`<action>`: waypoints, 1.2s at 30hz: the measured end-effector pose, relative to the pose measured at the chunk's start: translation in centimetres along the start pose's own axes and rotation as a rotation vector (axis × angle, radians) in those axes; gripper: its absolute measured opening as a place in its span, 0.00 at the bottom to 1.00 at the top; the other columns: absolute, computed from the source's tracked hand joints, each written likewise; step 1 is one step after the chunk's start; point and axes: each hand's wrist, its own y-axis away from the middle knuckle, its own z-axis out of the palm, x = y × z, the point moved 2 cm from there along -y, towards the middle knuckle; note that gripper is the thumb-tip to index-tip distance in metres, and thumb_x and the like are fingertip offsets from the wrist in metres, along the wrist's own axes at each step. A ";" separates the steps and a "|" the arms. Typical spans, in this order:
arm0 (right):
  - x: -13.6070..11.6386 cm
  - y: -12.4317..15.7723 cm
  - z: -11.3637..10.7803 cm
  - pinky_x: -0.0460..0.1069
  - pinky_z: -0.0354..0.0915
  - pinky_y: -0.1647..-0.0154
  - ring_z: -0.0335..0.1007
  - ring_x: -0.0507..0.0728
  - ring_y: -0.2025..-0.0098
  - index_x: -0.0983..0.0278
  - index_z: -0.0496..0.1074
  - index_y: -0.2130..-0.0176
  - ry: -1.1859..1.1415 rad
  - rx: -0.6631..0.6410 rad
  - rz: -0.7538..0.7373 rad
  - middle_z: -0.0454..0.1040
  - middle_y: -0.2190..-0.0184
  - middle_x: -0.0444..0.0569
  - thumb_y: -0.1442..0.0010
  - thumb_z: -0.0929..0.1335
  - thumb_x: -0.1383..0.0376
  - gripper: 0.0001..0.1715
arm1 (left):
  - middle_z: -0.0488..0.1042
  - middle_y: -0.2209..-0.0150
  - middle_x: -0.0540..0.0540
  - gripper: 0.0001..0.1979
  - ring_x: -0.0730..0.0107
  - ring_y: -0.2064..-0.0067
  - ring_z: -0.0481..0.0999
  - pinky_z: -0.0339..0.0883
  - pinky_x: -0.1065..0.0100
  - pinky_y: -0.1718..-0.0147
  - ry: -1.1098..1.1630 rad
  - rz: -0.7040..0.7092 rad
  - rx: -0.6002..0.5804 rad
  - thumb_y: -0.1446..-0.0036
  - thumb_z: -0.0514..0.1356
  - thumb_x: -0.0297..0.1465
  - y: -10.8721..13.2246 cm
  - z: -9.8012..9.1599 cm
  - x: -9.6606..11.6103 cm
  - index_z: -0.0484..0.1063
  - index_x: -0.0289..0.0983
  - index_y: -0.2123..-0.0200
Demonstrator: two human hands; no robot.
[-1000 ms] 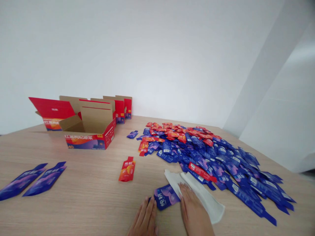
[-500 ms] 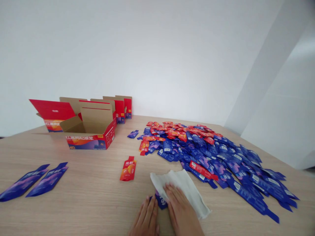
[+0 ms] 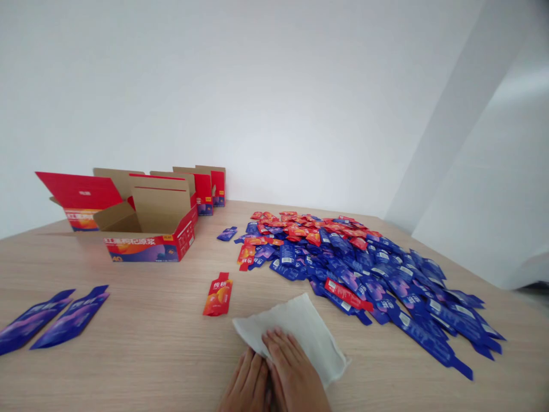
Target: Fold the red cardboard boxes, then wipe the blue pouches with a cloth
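Observation:
My right hand (image 3: 295,369) lies over a white cloth (image 3: 315,335), fingers together and pressing it to the table while holding it. Close against it, my left hand (image 3: 246,382) rests with its fingers stretched out, its fingertips at the cloth's near edge. Whatever lies beneath the hands and cloth is hidden. A red pouch (image 3: 218,296) lies flat just beyond the cloth, to the left. To the right spreads a big heap of blue pouches (image 3: 364,274), with red pouches (image 3: 300,229) mostly at its far side.
An open red carton (image 3: 143,247) stands at the left, with several more open cartons (image 3: 203,194) behind it. Two blue pouches (image 3: 71,317) lie side by side at the left front. One small blue pouch (image 3: 227,233) sits between carton and heap. A white wall (image 3: 274,103) rises behind.
The cloth and my right hand have slid left, up against my left hand. The blue pouch that showed between my hands is now covered. The view has shifted slightly to the right.

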 end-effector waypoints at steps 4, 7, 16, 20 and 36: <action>2.6 1.0 -1.4 0.60 0.69 0.33 0.69 0.63 0.33 0.67 0.70 0.33 0.098 -0.094 0.148 0.70 0.34 0.53 0.30 0.60 0.72 0.29 | 0.77 0.40 0.46 0.26 0.61 0.38 0.73 0.66 0.65 0.41 -0.007 -0.047 -0.058 0.40 0.57 0.29 -0.2 -0.2 0.0 0.74 0.34 0.39; 5.5 2.5 -3.0 0.63 0.70 0.35 0.70 0.66 0.34 0.71 0.71 0.35 0.192 -0.071 0.369 0.71 0.35 0.60 0.28 0.57 0.68 0.29 | 0.77 0.39 0.46 0.27 0.61 0.39 0.73 0.67 0.65 0.42 -0.012 -0.048 -0.050 0.41 0.57 0.28 -0.3 -0.4 0.1 0.73 0.33 0.38; 1.6 0.6 -1.7 0.57 0.69 0.33 0.68 0.62 0.32 0.65 0.68 0.32 0.015 0.127 0.194 0.70 0.33 0.55 0.25 0.59 0.66 0.27 | 0.76 0.38 0.47 0.31 0.63 0.37 0.71 0.65 0.66 0.39 -0.025 -0.049 -0.072 0.43 0.57 0.26 0.0 -0.2 0.2 0.70 0.34 0.35; 0.8 0.2 -0.3 0.57 0.68 0.32 0.69 0.60 0.33 0.59 0.69 0.32 -0.052 -0.020 0.043 0.73 0.34 0.48 0.30 0.62 0.72 0.30 | 0.78 0.40 0.46 0.28 0.63 0.39 0.73 0.67 0.66 0.42 -0.008 -0.024 -0.043 0.42 0.57 0.27 -0.1 -0.3 0.0 0.73 0.35 0.38; 0.9 0.1 -0.7 0.55 0.69 0.34 0.69 0.59 0.33 0.62 0.68 0.32 0.027 0.011 0.014 0.72 0.34 0.49 0.31 0.61 0.73 0.31 | 0.79 0.42 0.46 0.24 0.62 0.40 0.73 0.65 0.66 0.40 0.011 -0.036 -0.013 0.40 0.58 0.29 -0.5 -0.6 -0.1 0.76 0.35 0.41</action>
